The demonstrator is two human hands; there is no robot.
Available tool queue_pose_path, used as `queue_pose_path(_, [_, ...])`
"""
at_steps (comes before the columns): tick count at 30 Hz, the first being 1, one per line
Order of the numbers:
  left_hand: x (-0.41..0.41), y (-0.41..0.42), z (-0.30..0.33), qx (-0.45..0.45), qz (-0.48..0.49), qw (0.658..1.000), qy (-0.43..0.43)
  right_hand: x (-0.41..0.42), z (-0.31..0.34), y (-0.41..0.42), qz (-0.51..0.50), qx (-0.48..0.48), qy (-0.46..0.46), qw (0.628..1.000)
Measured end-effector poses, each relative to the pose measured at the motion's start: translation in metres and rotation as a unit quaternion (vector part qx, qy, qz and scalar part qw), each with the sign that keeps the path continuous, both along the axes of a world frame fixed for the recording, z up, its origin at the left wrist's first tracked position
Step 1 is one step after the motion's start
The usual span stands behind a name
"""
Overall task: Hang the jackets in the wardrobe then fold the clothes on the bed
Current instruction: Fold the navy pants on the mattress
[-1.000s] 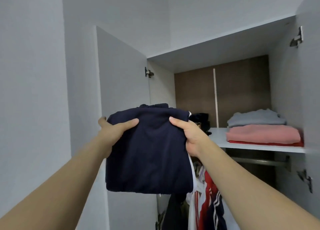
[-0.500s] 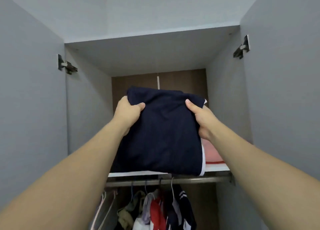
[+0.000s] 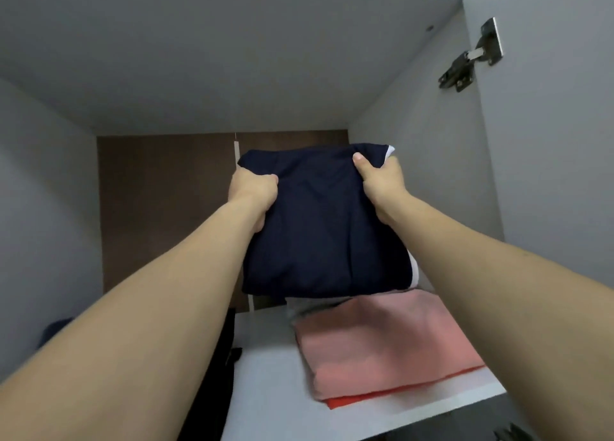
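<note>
The wardrobe [image 3: 432, 181] fills the whole view: grey side walls, a grey top panel overhead, and a brown back panel [image 3: 159, 214] from nine o'clock toward the centre. Its white shelf [image 3: 275, 390] runs across the lower part, from six o'clock out to four o'clock.

Two bare forearms reach up from seven and five o'clock and meet at the folded navy garment [image 3: 319, 227], which sits at the centre of the view, held up in the air inside the upper compartment, above the shelf and partly over the far end of the stack below it. A thin white trim shows along the garment's right edge, at three o'clock on it.

At five o'clock from the navy garment, a folded pink garment [image 3: 382, 344] lies on the shelf, on top of a red one [image 3: 358, 402] whose edge peeks out beneath its near side. A bit of grey fabric [image 3: 299, 309] shows just behind the pink piece. Dark clothing [image 3: 212, 374] lies at seven o'clock, left of the shelf's bare patch.

The left hand [image 3: 254, 194] grips the garment's left edge, fingers curled tight into the cloth. The right hand [image 3: 380, 183] grips the upper right corner, thumb on the front, the other fingers hidden behind.

A metal door hinge [image 3: 471, 58] sits at one o'clock.
</note>
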State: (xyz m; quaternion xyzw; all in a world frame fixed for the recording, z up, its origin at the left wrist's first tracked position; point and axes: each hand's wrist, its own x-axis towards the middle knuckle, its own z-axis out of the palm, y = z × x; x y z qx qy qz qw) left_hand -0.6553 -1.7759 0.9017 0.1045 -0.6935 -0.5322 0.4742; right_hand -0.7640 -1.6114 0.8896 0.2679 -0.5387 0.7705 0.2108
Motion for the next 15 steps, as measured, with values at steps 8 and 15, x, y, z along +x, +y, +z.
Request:
queue_pose_path(8, [-0.085,-0.046,0.002,0.076,-0.046,0.996,-0.021,-0.077,0.011,-0.05,-0.118,0.09,-0.006,0.989])
queue_pose_path(15, [-0.161,-0.067,-0.002,0.139,-0.107,0.981,-0.084,-0.152,0.021,-0.068,-0.213,0.203,0.013,0.956])
